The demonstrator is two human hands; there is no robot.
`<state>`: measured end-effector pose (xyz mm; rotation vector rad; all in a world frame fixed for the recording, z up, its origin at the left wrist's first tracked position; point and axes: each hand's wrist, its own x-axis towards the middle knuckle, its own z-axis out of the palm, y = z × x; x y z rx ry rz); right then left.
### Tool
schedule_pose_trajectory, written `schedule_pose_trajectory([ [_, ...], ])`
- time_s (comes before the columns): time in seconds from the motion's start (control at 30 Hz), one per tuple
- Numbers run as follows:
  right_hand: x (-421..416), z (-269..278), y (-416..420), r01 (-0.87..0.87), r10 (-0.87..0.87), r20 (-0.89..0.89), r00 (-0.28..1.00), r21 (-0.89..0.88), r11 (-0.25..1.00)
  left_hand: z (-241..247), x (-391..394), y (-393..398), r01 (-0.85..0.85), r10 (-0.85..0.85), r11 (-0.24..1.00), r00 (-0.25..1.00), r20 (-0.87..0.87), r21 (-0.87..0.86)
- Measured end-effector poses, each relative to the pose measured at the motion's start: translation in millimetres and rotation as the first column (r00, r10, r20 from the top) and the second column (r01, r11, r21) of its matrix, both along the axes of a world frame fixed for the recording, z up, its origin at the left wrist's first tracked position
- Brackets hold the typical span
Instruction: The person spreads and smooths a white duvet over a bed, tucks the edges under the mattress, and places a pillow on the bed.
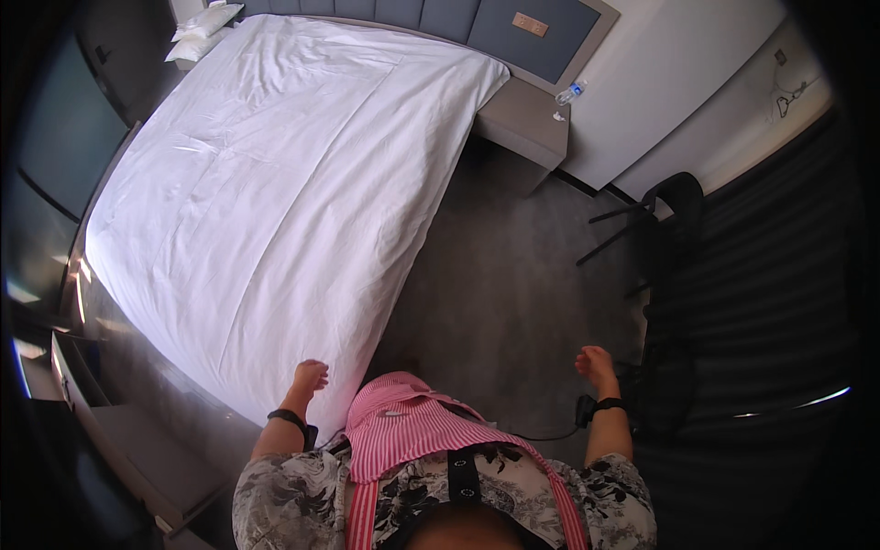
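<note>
My left hand hangs over the near corner of the bed, its fingers loosely curled and nothing seen in it. Below it lies a white bed sheet, spread across the mattress with creases and long fold lines; whether the hand touches it I cannot tell. Out to the other side, my right hand is held above the dark floor, with bent, slightly parted fingers and no object visible. Each wrist wears a black strap with a small device. A pink-and-white striped apron covers my front.
Beyond the bed stands a padded grey headboard. White pillows are stacked at the far left. A bedside table has a plastic water bottle at its edge. A black chair stands right, by a dark curtain.
</note>
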<state>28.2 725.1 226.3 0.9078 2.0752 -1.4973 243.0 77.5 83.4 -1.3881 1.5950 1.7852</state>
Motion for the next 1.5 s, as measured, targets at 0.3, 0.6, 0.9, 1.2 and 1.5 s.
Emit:
schedule_pose_trajectory([
  [0.3,-103,-15,134,0.405,-0.406,0.025,0.914,0.019,0.914,55,-342,51,0.329,-0.326,0.944,0.909,-0.258,-0.032],
  [0.6,-461,-116,115,0.166,-0.159,0.053,0.986,-0.146,0.975,24,-497,66,0.183,-0.184,0.978,0.983,-0.003,-0.098],
  [0.9,-889,-28,-120,-0.541,0.572,-0.271,0.774,0.186,0.820,21,-620,94,-0.137,0.136,0.990,0.989,-0.052,-0.018],
  [1.2,-1099,-54,-195,-0.640,0.663,-0.090,0.743,0.193,0.744,-109,-777,144,-0.308,0.308,0.935,0.951,0.027,0.177],
  [1.5,-1303,-223,-293,-0.611,0.868,-0.116,0.483,0.665,0.429,-171,-826,166,-0.797,0.639,0.551,0.594,0.489,0.248],
])
